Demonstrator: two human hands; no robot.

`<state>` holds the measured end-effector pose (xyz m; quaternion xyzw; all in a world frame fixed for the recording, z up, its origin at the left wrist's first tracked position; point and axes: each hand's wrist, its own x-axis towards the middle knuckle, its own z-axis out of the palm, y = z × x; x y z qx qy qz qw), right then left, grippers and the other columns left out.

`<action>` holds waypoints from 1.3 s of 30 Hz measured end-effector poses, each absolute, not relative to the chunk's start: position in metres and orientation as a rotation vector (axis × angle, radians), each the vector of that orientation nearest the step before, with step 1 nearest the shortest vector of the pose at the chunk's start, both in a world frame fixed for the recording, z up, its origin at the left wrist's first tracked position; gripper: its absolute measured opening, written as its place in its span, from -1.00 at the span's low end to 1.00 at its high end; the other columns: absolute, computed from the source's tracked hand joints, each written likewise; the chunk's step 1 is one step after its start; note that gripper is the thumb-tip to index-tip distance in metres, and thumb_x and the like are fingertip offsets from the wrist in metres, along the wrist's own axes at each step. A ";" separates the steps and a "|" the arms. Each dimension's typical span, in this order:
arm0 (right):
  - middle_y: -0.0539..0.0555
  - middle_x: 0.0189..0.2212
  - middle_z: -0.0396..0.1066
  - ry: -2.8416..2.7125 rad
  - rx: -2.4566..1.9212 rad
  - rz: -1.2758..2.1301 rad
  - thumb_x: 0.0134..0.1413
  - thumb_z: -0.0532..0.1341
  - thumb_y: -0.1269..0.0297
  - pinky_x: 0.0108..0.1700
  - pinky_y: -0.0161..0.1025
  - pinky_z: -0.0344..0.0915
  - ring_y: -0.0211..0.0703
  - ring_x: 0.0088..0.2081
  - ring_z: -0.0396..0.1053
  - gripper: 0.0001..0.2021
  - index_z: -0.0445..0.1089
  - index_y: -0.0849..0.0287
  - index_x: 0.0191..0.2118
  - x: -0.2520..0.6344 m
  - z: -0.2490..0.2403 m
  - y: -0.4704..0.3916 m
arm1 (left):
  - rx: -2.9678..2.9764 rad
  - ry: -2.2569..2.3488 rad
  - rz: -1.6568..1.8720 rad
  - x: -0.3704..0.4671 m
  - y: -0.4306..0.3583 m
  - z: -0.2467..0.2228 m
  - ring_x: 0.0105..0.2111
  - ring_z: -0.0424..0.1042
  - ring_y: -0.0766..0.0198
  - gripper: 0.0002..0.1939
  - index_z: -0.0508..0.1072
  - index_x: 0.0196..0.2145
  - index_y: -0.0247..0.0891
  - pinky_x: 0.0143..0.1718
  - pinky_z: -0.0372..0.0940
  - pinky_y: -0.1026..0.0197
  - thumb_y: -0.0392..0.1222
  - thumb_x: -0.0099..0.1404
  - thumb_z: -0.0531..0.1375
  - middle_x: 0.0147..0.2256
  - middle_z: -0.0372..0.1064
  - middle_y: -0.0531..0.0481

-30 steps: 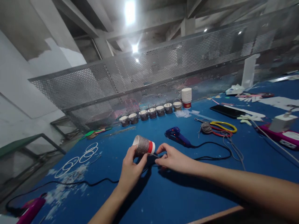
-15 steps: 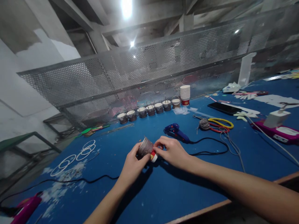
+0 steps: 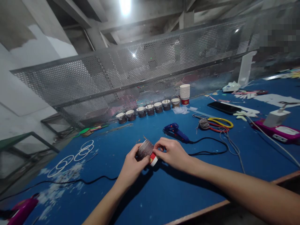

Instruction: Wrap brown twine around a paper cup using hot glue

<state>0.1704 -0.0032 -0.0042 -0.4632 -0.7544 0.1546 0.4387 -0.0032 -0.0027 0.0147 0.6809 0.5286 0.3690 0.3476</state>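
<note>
Ok so L hand point(image 3: 131, 163) is curled round a tilted cord-wound paper cup point(image 3: 145, 149), R hand point(image 3: 172, 153) at its 3 o'clock, can't tell if it's pinching smth; blue glue gun point(image 3: 177, 132) nearby, approx cup's 2 o'clock.

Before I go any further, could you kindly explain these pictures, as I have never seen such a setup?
Of course. There is no machine: these are a person's two bare hands, seen by one camera worn on the head, looking forward and down. The left hand holds a tilted paper cup wrapped in grayish cord, its red-and-white end uncovered. The right hand has its fingertips close against the cup; whether they pinch a strand is too small to tell. On the blue table lie a glue gun and a ball of cord. Farther back, a row of cups stands beside a cup stack.
</note>
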 end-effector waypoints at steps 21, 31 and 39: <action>-0.03 -0.50 0.37 -1.837 -1.171 0.416 0.03 0.26 0.41 -0.37 -0.35 0.15 -0.28 -0.45 0.28 -0.91 0.43 0.18 -0.47 0.170 -0.005 -0.006 | 1.885 1.326 0.985 -0.007 -0.004 0.013 -0.40 0.32 0.29 -0.76 0.44 -0.26 -0.25 -0.36 0.23 0.31 -0.21 0.06 0.19 -0.41 0.36 0.09; -0.01 -0.48 0.40 -1.843 -1.137 0.443 0.05 0.26 0.41 -0.36 -0.34 0.17 -0.27 -0.44 0.30 -0.90 0.44 0.19 -0.47 0.172 -0.004 -0.006 | 1.860 1.354 0.980 -0.004 -0.005 0.016 -0.45 0.31 0.29 -0.76 0.44 -0.30 -0.26 -0.42 0.23 0.30 -0.14 0.04 0.22 -0.44 0.34 0.09; 0.00 -0.48 0.40 -1.847 -1.133 0.440 0.07 0.25 0.41 -0.35 -0.33 0.18 -0.26 -0.43 0.31 -0.89 0.45 0.19 -0.46 0.172 -0.002 -0.007 | 1.829 1.341 0.988 -0.005 -0.005 0.017 -0.45 0.28 0.30 -0.80 0.41 -0.34 -0.26 -0.43 0.19 0.31 -0.13 0.06 0.21 -0.46 0.30 0.09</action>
